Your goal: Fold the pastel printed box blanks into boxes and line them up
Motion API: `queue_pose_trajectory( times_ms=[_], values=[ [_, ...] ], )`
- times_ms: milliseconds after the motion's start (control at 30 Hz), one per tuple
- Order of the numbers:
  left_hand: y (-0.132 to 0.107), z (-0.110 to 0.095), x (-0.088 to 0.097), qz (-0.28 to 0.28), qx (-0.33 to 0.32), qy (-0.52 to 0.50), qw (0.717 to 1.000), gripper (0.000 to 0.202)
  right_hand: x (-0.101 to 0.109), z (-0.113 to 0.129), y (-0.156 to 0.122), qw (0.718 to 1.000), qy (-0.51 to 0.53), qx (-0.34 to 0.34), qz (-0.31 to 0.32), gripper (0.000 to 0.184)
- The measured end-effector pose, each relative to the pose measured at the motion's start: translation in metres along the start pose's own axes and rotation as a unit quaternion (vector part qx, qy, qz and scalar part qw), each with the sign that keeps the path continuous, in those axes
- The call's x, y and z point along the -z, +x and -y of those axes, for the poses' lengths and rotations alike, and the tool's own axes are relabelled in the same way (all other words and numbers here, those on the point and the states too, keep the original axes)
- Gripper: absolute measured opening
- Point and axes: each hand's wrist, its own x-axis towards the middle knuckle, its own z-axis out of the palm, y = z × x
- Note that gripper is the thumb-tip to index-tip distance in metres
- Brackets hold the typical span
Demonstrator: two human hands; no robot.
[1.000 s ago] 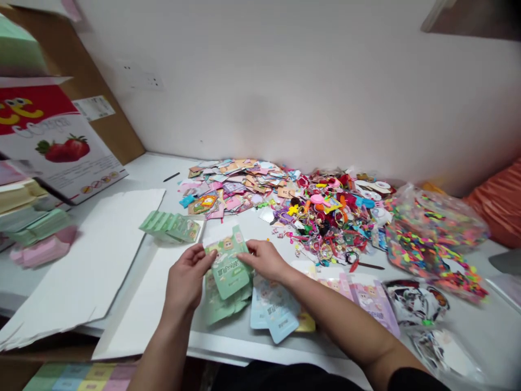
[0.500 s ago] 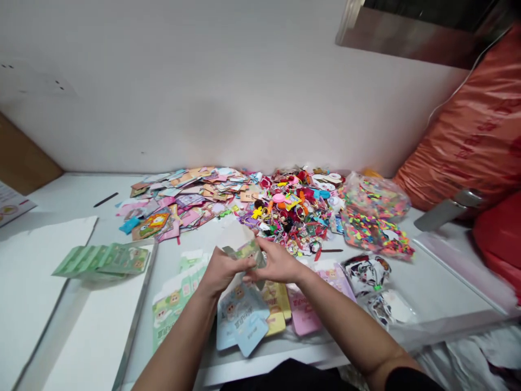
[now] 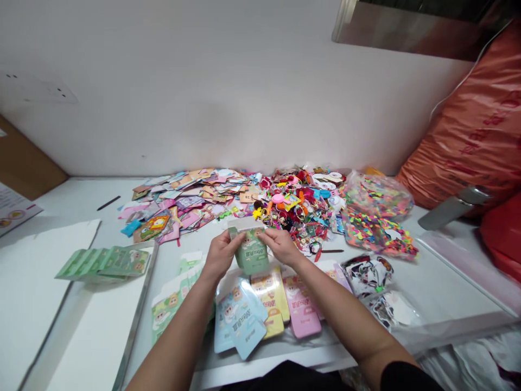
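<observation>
Between my two hands is a small green printed paper box point(image 3: 253, 255), held upright over the table. My left hand point(image 3: 222, 252) pinches its left upper edge. The right upper corner is gripped by my right hand point(image 3: 280, 245). Below the box lie blue printed packs point(image 3: 236, 315), yellow packs point(image 3: 271, 296) and pink packs point(image 3: 302, 309), side by side. More green packs point(image 3: 169, 309) lie to the left, partly behind my left forearm. Farther left, a row of green boxes point(image 3: 108, 262) rests across a white tray point(image 3: 91, 326).
Heaped cards point(image 3: 191, 198) and colourful trinkets point(image 3: 293, 203) line the wall. At right are bags of bright small pieces point(image 3: 380, 239), bagged black-and-white items point(image 3: 368, 274), a grey bottle point(image 3: 453, 209) and a large orange sack point(image 3: 480, 130). A dark pen point(image 3: 108, 203) lies at left.
The green box was tilted with its white inside showing; now it stands upright, printed front toward me. My hands have moved apart to its two sides.
</observation>
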Motion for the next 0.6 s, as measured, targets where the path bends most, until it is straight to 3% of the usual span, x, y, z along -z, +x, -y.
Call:
queue_pose_trajectory(
  times_ms=[100, 267, 367, 433, 600],
  values=[
    [0.002, 0.008, 0.000, 0.001, 0.005, -0.024, 1.000, 0.045, 0.000, -0.008, 0.003, 0.999, 0.007, -0.017, -0.040, 0.039],
    [0.006, 0.016, 0.007, -0.034, -0.017, 0.022, 0.999, 0.042, 0.001, -0.014, 0.004, 0.995, 0.033, -0.011, 0.089, 0.017],
    [0.007, 0.015, 0.010, -0.047, -0.006, 0.079, 0.996, 0.044, -0.006, -0.022, 0.007, 0.998, -0.054, -0.012, 0.035, 0.016],
    [0.006, 0.015, 0.010, -0.053, 0.015, 0.047, 0.997, 0.048, -0.015, -0.032, 0.010, 0.995, -0.098, -0.008, 0.029, 0.019],
    [0.003, 0.027, 0.009, -0.083, 0.078, -0.061, 0.992, 0.049, -0.031, -0.054, 0.013, 0.987, -0.128, -0.019, 0.098, 0.022]
  ],
)
